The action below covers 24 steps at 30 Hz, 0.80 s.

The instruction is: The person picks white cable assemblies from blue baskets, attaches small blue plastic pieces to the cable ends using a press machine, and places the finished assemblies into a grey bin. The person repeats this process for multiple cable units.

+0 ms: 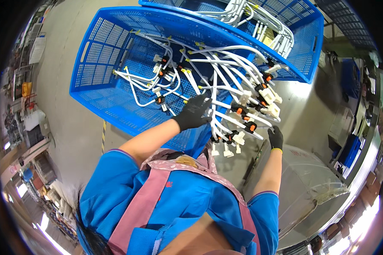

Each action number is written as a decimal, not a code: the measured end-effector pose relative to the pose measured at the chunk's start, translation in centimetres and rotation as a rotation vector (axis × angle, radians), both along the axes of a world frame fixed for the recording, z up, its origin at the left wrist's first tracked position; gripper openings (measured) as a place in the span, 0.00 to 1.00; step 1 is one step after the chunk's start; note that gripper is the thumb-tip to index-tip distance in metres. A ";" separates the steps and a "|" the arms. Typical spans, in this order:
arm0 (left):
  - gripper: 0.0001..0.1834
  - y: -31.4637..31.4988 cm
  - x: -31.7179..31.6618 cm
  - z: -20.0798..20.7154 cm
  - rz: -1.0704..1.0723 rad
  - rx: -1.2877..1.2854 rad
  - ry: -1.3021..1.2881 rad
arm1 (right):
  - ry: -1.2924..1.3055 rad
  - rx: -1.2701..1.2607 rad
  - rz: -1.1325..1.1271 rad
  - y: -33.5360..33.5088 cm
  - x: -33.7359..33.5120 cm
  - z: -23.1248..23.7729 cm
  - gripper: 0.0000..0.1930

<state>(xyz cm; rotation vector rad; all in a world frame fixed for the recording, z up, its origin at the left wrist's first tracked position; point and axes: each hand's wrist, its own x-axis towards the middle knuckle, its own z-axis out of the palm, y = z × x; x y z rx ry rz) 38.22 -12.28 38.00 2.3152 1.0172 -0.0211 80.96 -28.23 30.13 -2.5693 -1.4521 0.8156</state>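
Both of my hands wear dark gloves. My left hand (194, 113) is closed around part of a bundle of white tubes (225, 85) at the right side of the near blue crate; its fingertips are partly hidden among them. Black and orange fittings with cream plastic connectors (266, 95) hang at the tubes' right ends, past the crate's edge. Lower right, my right hand (275, 138) has its fingers closed at the end of one white tube (259, 120). More white tubes with yellow ends and black fittings (159, 100) lie inside the crate.
The near blue mesh crate (87, 100) stands tilted before me. Behind it, a second blue crate (310, 46) holds more bent white tubes (281, 38). A large plastic-wrapped bulk (302, 182) stands by my right arm. Shelves with goods line the left; a bench edge (366, 157) runs at right.
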 end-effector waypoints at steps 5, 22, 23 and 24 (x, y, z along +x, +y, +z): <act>0.36 -3.0 0.7 -5.6 -0.084 -0.106 -0.147 | -0.171 0.086 0.025 0.8 -3.8 5.6 0.22; 0.20 -6.3 -14.3 -26.0 0.147 -0.599 0.318 | -0.596 0.269 0.694 22.0 -23.9 1.1 0.28; 0.20 -6.4 -13.7 -27.8 0.168 -0.542 0.263 | -0.630 0.296 0.727 21.9 -23.8 0.7 0.26; 0.20 -6.2 -12.9 -29.7 0.176 -0.510 0.226 | -0.642 0.286 0.743 21.9 -23.7 0.3 0.25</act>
